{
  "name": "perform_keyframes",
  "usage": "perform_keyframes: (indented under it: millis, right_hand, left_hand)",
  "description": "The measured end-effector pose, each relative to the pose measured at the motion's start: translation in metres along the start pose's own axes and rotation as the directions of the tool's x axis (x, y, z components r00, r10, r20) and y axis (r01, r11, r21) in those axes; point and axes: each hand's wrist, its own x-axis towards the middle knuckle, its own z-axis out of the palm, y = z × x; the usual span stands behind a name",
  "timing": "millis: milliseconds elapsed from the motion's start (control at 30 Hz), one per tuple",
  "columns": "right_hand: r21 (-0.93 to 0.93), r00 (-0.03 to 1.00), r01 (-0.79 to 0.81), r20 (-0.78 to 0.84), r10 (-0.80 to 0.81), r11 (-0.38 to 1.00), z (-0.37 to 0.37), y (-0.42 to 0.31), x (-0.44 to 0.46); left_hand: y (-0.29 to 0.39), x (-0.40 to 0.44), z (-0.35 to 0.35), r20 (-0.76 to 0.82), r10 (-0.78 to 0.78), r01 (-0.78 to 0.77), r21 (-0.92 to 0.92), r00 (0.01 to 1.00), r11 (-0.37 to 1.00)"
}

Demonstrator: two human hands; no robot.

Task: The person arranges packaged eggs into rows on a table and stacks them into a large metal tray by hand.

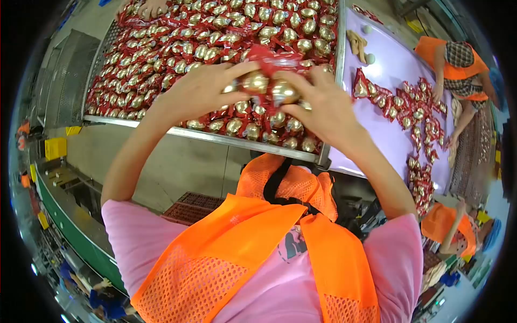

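Observation:
In front of me a metal-framed tray holds rows of egg-shaped packets in shiny gold and red wrappers. My left hand is closed around a gold-and-red packet, with thumb and fingers on either side of it. Beside it, my right hand grips another gold-and-red packet. The two packets are side by side over the tray's near right part, and their red wrapper ends stick up away from me. Some fingertips are blurred or hidden behind the packets.
Right of the tray, a pale lilac table carries more wrapped packets, two pale round objects and tan gloves or cloth. People in orange vests work along its far side. Another person's hand touches the tray's far left corner.

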Motion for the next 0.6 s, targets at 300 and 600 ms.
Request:
perform_keyframes:
  millis: [300, 600]
  right_hand:
    - [0.051, 0.943, -0.088, 0.327, 0.066, 0.995, 0.088, -0.001, -0.030]
    - [-0.040, 0.939, 0.127, 0.327, -0.107, 0.991, 0.083, -0.011, -0.049]
  left_hand:
    - [-0.064, 0.001, 0.097, 0.201, 0.130, -0.146, 0.066, 0.971, 0.987]
    - [-0.081, -0.006, 0.106, 0.294, 0.357, -0.399, 0.097, 0.887, 0.912]
